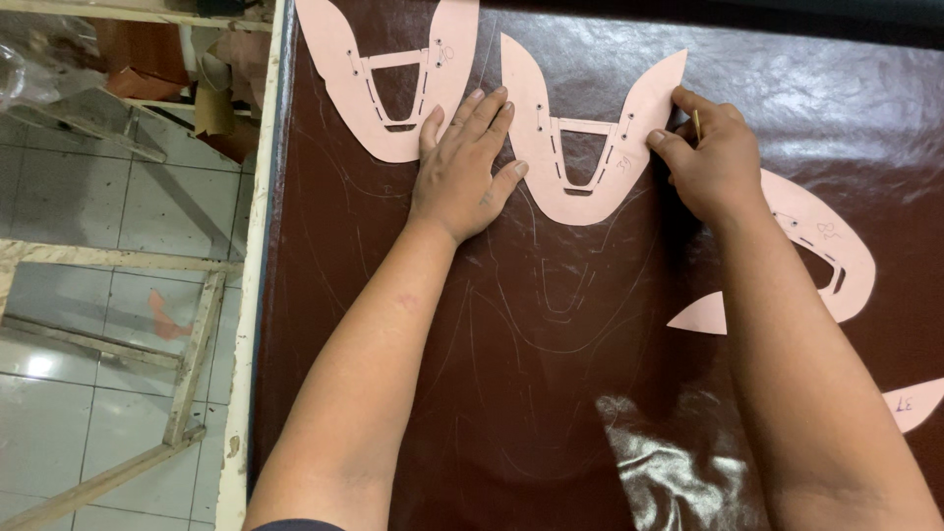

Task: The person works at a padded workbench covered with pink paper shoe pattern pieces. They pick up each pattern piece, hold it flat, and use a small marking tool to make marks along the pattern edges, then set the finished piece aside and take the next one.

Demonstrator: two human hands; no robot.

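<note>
Left hand (462, 167) flat on middle template (582, 138), right hand's (716, 162) grip pinching pen (696, 123); spare templates (388, 79) beside on dark leather (551, 344).

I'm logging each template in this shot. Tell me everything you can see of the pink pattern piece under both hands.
The pink pattern piece is a flat, thin, card-like cut-out shaped like a wide U with two pointed wings. It has a cross-bar, slots and small punched holes. It lies flat on the dark brown glossy sheet. The left hand presses its left wing; the right hand holds its right wing, with a thin stick-like tool at the edge.
</note>
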